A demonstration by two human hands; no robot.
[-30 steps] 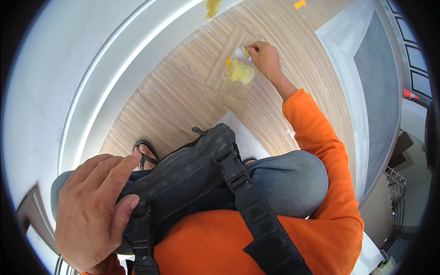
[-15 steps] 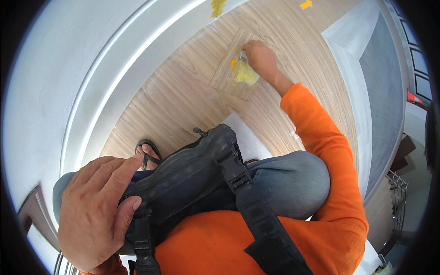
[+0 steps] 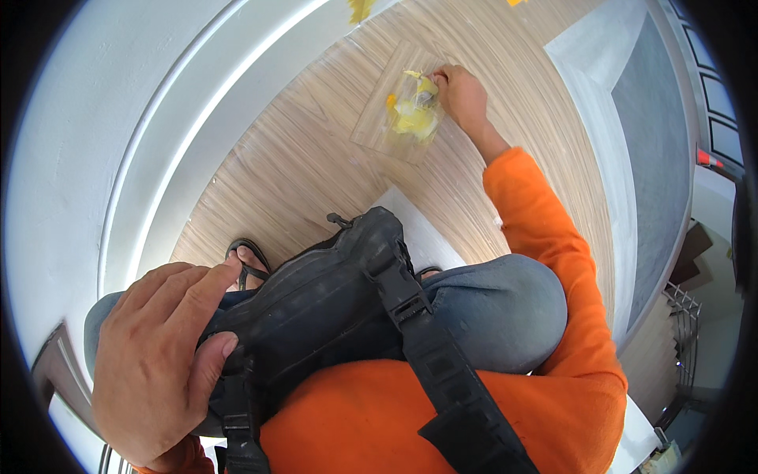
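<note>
Fingers pinched, my right hand holds a small putty knife, most of it hidden by the fingers. Its greyish blade sits in soft yellow paste spread on a wood-patterned board. That board lies flat on the wood-grain floor, beyond my knees. A small orange dab shows at the paste's left edge. My left hand rests over my left knee, fingers extended and thumb apart, holding nothing. It is nearest to the black bag strapped across my front.
A white stepped wall base curves along the left. More yellow material sticks near its far end. Grey-white panels border the floor on the right, with a red cone farther off. My sandalled foot stands by the bag.
My right hand has shifted slightly right, and the blade has moved over the paste, leaving a yellow streak at its far end. The view has shifted a little; my left hand stays at the knee.
</note>
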